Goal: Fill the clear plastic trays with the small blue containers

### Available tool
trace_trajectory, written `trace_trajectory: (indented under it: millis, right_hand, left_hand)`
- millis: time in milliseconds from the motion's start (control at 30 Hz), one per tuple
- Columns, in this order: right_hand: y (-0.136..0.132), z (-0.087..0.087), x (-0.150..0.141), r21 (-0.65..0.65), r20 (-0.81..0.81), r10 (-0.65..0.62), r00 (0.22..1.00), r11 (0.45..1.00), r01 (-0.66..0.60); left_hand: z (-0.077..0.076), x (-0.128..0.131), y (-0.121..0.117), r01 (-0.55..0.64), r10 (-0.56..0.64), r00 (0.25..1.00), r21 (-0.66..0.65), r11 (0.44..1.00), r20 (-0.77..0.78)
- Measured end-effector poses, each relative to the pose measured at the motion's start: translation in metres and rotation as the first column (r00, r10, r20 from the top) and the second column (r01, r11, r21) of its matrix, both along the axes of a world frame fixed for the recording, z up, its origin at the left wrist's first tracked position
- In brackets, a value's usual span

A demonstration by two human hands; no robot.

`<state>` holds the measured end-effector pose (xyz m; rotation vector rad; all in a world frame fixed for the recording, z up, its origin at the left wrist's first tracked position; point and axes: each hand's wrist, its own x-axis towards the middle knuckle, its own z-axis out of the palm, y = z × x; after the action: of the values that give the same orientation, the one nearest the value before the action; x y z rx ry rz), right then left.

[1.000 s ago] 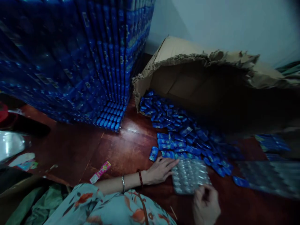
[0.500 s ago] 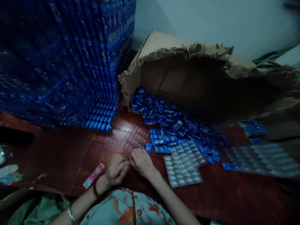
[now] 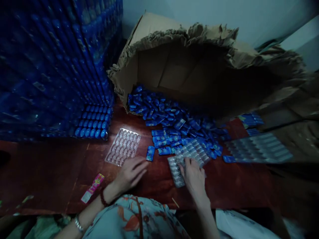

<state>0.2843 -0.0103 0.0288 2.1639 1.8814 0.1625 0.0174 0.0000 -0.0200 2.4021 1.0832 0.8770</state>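
Note:
My left hand [image 3: 131,174] lies on the dark red floor with fingers stretched out, its fingertips just below a single clear plastic blister tray [image 3: 123,146]. My right hand [image 3: 193,177] rests palm down, fingers spread, on a stack of clear blister trays [image 3: 185,159] and holds nothing. Just beyond both hands, a heap of small blue packets [image 3: 174,127] spills out of a torn cardboard box [image 3: 179,53] lying on its side. One blue packet [image 3: 150,153] lies between the single tray and the stack.
A tall stack of filled blue trays [image 3: 54,63] stands at the left. Another pile of clear trays [image 3: 259,148] lies at the right, with more blue packets [image 3: 249,120] behind it. A pink wrapper [image 3: 92,188] lies near my left wrist. Pale wall behind.
A single clear tray now lies apart on the floor to the left. My right hand has gone back to the tray stack; my left hand stays by the separated tray.

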Motion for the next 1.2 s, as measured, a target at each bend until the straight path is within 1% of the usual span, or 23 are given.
trace_trajectory:
  millis: [33, 67, 100, 133, 167, 233, 300, 333, 400, 467, 533, 600, 667, 733, 767, 800, 867, 933, 967, 1033, 1100, 1167, 1200]
  right_hand:
    - [-0.009, -0.003, 0.0, -0.016, -0.006, 0.014, 1.0, 1.0, -0.014]
    - [-0.016, -0.005, -0.003, -0.019, -0.016, 0.03, 0.999, 0.999, -0.031]
    - [-0.023, -0.008, -0.007, -0.014, -0.029, 0.046, 0.999, 0.999, -0.046]
    - [-0.028, -0.009, -0.013, -0.008, -0.046, 0.061, 0.997, 0.998, -0.061]
    - [-0.032, -0.011, -0.018, 0.0, -0.066, 0.074, 0.995, 0.997, -0.074]
    - [-0.035, -0.012, -0.026, 0.011, -0.101, 0.099, 0.99, 0.995, -0.098]
    - [-0.035, -0.015, -0.027, 0.021, -0.114, 0.116, 0.987, 0.993, -0.115]
    - [-0.033, -0.017, -0.026, 0.023, -0.119, 0.128, 0.985, 0.992, -0.126]
    - [-0.029, -0.022, -0.02, 0.02, -0.143, 0.163, 0.976, 0.987, -0.162]
    - [-0.025, -0.027, -0.015, 0.013, -0.187, 0.209, 0.96, 0.978, -0.21]
    - [-0.023, -0.03, -0.01, 0.019, -0.233, 0.252, 0.939, 0.967, -0.255]
    - [-0.02, -0.028, -0.008, 0.063, -0.267, 0.271, 0.925, 0.962, -0.264]
    - [-0.017, -0.025, -0.006, 0.162, -0.27, 0.241, 0.932, 0.966, -0.202]
    - [-0.013, -0.025, -0.005, 0.268, -0.251, 0.185, 0.95, 0.956, -0.116]
    - [-0.011, -0.027, -0.005, 0.301, -0.238, 0.165, 0.957, 0.95, -0.089]
    - [-0.009, -0.031, -0.004, 0.31, -0.227, 0.156, 0.961, 0.947, -0.08]
    - [-0.007, -0.042, -0.001, 0.278, -0.211, 0.159, 0.965, 0.956, -0.096]
    - [-0.005, -0.054, 0.007, 0.249, -0.201, 0.142, 0.969, 0.964, -0.09]
    - [-0.004, -0.059, 0.012, 0.259, -0.199, 0.131, 0.971, 0.963, -0.077]
    - [0.003, -0.062, 0.023, 0.334, -0.219, 0.146, 0.965, 0.94, -0.066]
    - [0.016, -0.057, 0.03, 0.426, -0.29, 0.253, 0.923, 0.898, -0.112]
    - [0.036, -0.048, 0.026, 0.479, -0.386, 0.381, 0.84, 0.861, -0.17]
    - [0.048, -0.043, 0.019, 0.485, -0.425, 0.422, 0.8, 0.853, -0.192]
  left_hand:
    - [0.002, 0.016, -0.002, 0.15, -0.152, 0.988, -0.064, 0.987, -0.033]
    - [0.003, 0.033, -0.003, 0.253, -0.265, 0.962, -0.154, 0.955, -0.06]
    - [0.004, 0.049, -0.004, 0.296, -0.324, 0.944, -0.26, 0.919, -0.07]
    - [0.004, 0.064, -0.005, 0.3, -0.345, 0.937, -0.372, 0.878, -0.059]
    - [0.004, 0.078, -0.005, 0.285, -0.341, 0.94, -0.48, 0.83, -0.031]
    - [0.003, 0.098, -0.003, 0.26, -0.298, 0.953, -0.654, 0.71, 0.055]
    - [0.003, 0.11, 0.0, 0.252, -0.245, 0.961, -0.759, 0.601, 0.125]
    - [0.003, 0.113, 0.001, 0.243, -0.215, 0.966, -0.791, 0.562, 0.144]
    - [0.003, 0.117, 0.003, 0.227, -0.161, 0.973, -0.826, 0.516, 0.167]
    - [0.001, 0.118, 0.004, 0.218, -0.119, 0.976, -0.836, 0.504, 0.183]
    - [0.0, 0.117, 0.004, 0.215, -0.094, 0.976, -0.837, 0.504, 0.194]
    - [0.001, 0.114, 0.003, 0.213, -0.08, 0.977, -0.838, 0.502, 0.2]
    - [0.006, 0.109, 0.004, 0.212, -0.089, 0.977, -0.831, 0.515, 0.194]
    - [0.014, 0.099, 0.007, 0.21, -0.113, 0.978, -0.809, 0.549, 0.178]
    - [0.018, 0.093, 0.011, 0.21, -0.115, 0.978, -0.79, 0.576, 0.176]
    - [0.023, 0.086, 0.016, 0.208, -0.105, 0.978, -0.761, 0.614, 0.182]
    - [0.028, 0.071, 0.031, 0.162, -0.031, 0.979, -0.675, 0.72, 0.202]
    - [0.028, 0.056, 0.051, 0.041, 0.088, 0.977, -0.574, 0.818, 0.195]
    - [0.026, 0.049, 0.062, -0.037, 0.149, 0.974, -0.525, 0.85, 0.173]
    - [0.019, 0.039, 0.086, -0.158, 0.224, 0.969, -0.439, 0.884, 0.1]
    - [0.011, 0.036, 0.109, -0.184, 0.199, 0.98, -0.367, 0.912, 0.003]
    - [0.004, 0.042, 0.128, -0.134, 0.105, 0.989, -0.328, 0.935, -0.103]
    - [0.001, 0.047, 0.137, -0.101, 0.057, 0.988, -0.321, 0.942, -0.144]
